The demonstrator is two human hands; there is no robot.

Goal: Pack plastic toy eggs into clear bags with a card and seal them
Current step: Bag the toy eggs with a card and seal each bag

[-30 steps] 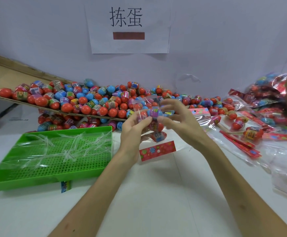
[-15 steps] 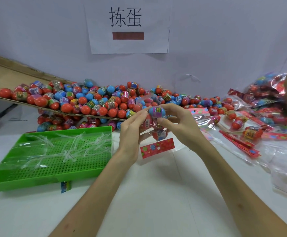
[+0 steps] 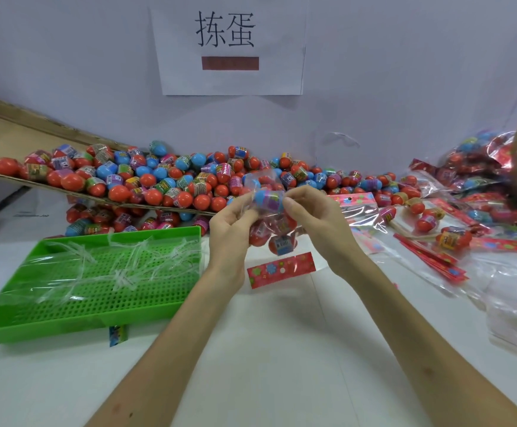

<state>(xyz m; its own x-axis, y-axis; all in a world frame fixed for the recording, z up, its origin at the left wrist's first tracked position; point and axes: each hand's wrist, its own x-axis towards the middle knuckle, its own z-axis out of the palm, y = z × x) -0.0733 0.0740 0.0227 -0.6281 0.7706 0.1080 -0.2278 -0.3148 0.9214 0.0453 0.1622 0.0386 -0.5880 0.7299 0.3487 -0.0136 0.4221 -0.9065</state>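
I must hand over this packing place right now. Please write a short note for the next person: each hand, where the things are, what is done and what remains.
Left hand: its grip holds the clear bag near the top.
Right hand: pinches the blue egg at the bag's mouth.
Things: red eggs sit lower in the bag, and the red card is at its lower end. Loose eggs are piled behind, filled packs at far right.
Done: the card and some eggs appear to be in.
Left: push the blue egg down, then seal the bag.
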